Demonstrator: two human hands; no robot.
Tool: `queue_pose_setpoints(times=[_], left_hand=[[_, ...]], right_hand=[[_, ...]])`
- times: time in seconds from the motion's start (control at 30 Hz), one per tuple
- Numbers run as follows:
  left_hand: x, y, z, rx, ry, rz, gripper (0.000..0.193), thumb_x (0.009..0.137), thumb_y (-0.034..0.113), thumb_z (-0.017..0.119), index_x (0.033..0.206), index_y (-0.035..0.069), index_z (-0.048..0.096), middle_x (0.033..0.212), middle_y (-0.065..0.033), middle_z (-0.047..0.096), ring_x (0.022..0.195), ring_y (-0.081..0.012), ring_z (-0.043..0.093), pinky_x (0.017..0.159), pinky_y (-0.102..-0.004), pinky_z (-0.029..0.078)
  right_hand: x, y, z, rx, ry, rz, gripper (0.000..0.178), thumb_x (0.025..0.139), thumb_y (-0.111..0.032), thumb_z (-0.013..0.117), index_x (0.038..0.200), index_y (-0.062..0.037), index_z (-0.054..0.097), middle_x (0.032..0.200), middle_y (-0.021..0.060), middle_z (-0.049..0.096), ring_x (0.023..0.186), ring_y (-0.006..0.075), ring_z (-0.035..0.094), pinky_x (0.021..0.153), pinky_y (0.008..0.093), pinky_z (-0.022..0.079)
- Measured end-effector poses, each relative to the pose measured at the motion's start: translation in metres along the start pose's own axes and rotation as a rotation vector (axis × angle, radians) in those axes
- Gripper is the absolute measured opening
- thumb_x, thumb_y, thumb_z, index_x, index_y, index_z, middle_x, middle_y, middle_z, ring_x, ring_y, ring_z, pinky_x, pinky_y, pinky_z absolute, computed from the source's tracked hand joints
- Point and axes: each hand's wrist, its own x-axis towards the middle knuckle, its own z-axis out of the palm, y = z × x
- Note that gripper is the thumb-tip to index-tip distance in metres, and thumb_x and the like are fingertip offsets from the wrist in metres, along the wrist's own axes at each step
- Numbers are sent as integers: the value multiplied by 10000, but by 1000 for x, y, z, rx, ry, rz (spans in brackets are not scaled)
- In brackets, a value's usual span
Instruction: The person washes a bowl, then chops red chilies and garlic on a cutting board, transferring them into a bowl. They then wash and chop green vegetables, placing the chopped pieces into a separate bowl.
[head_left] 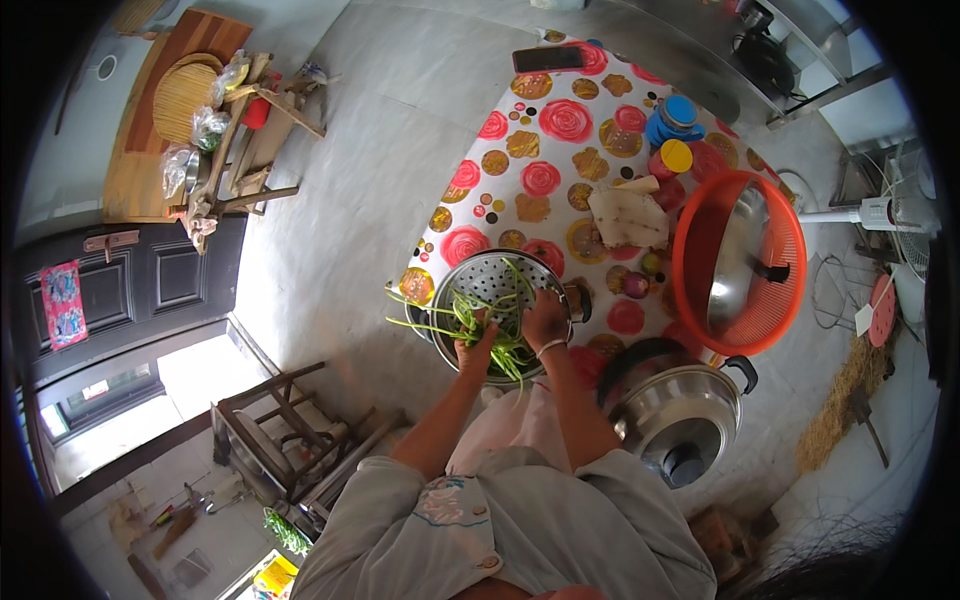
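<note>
I'm looking straight down on both hands working over the perforated steel steamer tray [490, 285], which sits at the near edge of the flowered worktop [540, 150]. My left hand [476, 350] is closed around a bunch of long green stalks [470, 318] at the tray's near rim. My right hand [545, 318] rests inside the tray with fingers curled down onto the greens; whether it grips any I cannot tell.

Here's the worry: several stalks poke well out past the tray's left rim, over the worktop's edge. A tug on the bunch could, I judge, drag those loose ends off and down to the floor [330, 220].

The tray itself sits right at the edge, so a hard press on its near rim may tip it toward me.

Also tight: the lidded steel pot [680, 415] stands close to my right elbow, and the orange basket [700, 290] holding a steel lid [735, 265] sits just beyond. A wide elbow swing could knock either.
</note>
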Motion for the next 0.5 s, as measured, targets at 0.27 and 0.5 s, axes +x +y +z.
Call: queue_pose_setpoints(times=[0.27, 0.5], left_hand=[[31, -40, -8, -9, 245, 13, 418, 709, -44, 715, 1079, 52, 545, 935, -16, 613, 847, -124, 580, 759, -263, 475], [33, -18, 12, 80, 275, -175, 409, 729, 13, 711, 1103, 42, 548, 974, -50, 627, 848, -161, 595, 744, -291, 486]], right_hand=[[-1, 1, 49, 65, 91, 74, 181, 720, -67, 570, 887, -14, 614, 866, 203, 597, 872, 383, 571, 785, 449, 465], [-5, -9, 68, 82, -238, 24, 158, 732, -132, 549, 806, -52, 663, 768, 217, 626, 706, 400, 609, 643, 480, 485]])
